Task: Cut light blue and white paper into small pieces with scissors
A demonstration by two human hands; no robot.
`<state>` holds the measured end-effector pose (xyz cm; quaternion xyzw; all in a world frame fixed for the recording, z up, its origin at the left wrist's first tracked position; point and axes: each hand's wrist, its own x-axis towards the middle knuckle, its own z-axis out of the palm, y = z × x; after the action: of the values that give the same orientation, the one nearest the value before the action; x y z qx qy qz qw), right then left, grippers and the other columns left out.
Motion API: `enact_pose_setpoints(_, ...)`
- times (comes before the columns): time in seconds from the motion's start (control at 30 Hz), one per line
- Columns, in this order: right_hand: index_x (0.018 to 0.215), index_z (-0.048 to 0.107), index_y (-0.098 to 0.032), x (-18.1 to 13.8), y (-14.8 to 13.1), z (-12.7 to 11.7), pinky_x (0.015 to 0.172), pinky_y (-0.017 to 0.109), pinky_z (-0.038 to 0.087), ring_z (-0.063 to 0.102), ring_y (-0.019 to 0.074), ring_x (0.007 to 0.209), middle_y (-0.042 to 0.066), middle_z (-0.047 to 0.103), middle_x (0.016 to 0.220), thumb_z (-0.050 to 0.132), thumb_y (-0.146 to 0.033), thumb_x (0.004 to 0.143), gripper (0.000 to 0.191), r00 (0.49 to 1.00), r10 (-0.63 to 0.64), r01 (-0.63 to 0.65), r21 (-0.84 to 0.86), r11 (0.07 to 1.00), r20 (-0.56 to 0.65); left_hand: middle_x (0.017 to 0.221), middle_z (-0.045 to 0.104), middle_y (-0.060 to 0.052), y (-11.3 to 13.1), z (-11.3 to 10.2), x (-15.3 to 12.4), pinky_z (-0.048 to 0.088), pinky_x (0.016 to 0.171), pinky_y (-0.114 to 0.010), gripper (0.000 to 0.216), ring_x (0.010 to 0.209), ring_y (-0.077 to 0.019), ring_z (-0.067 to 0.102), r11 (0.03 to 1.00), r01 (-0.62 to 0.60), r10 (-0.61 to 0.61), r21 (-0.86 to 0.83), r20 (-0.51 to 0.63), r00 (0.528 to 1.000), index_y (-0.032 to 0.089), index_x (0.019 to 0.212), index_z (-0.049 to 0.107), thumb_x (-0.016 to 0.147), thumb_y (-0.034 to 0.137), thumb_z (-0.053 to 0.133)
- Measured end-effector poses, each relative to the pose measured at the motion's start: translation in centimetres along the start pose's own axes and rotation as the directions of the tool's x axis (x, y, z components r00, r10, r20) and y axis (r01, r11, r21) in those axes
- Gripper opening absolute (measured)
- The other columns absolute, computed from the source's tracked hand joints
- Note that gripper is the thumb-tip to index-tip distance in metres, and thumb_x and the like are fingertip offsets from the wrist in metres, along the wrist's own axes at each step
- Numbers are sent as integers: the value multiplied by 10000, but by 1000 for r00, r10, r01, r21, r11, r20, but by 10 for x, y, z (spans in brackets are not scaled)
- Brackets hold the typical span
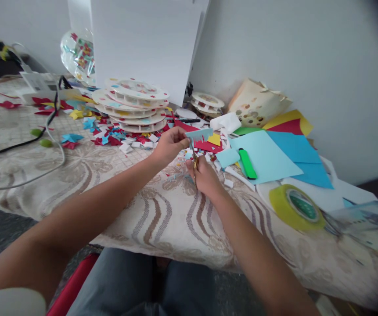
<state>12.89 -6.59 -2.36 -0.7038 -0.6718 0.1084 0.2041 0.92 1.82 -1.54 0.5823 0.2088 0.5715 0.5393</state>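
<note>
Left grip [173, 144] pinches a jagged light-blue paper strip [202, 133]; right grip [206, 174], just beside, clasps gold-handled scissors [195, 163]. Taut paper and short snips should cut cleanest.

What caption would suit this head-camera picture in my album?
Left hand holding light-blue paper, right hand holding scissors, near colourful paper scraps.

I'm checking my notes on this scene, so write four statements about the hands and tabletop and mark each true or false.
1. The right hand holds scissors. True.
2. The left hand holds nothing. False: the left hand holds a light-blue paper strip.
3. The bright green tool lies on a light-blue sheet. True.
4. In the picture, the yellow tape roll is left of the scissors. False: the yellow tape roll is right of them.
</note>
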Motion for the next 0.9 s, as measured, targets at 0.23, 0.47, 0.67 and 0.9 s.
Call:
enact_pose_setpoints(0.23,926,424,-176,1,4,2,535,262,314,581,241,698,106,623,769,196,-643,832,528,999,-29,30,12,999,-23,591,529,45,0,-1,0,399,545,-189,121,535,-44,493,1000,-5,5,21,23,1000,140,677,490,661,53,573)
enact_pose_setpoints(0.47,839,471,-194,3,6,2,515,240,287,543,199,616,66,599,690,237,-658,818,521,997,-56,55,-22,998,-61,546,511,50,10,2,-2,383,518,-195,149,487,-46,476,999,49,-48,24,-28,998,144,642,469,658,39,574)
enact_pose_setpoints(0.67,802,492,-193,4,7,1,520,233,313,547,183,601,54,598,663,275,-639,821,497,996,-67,68,17,998,-59,538,525,39,15,2,-4,390,515,-191,125,484,-47,482,998,60,-60,10,-34,998,133,656,490,669,36,567)
enact_pose_setpoints(0.9,794,505,-187,4,10,2,520,230,331,553,178,594,42,584,620,283,-625,828,491,993,-103,106,47,993,-65,564,550,33,12,0,-2,411,521,-183,92,498,-43,506,997,83,-82,3,-33,996,122,669,525,667,52,586)
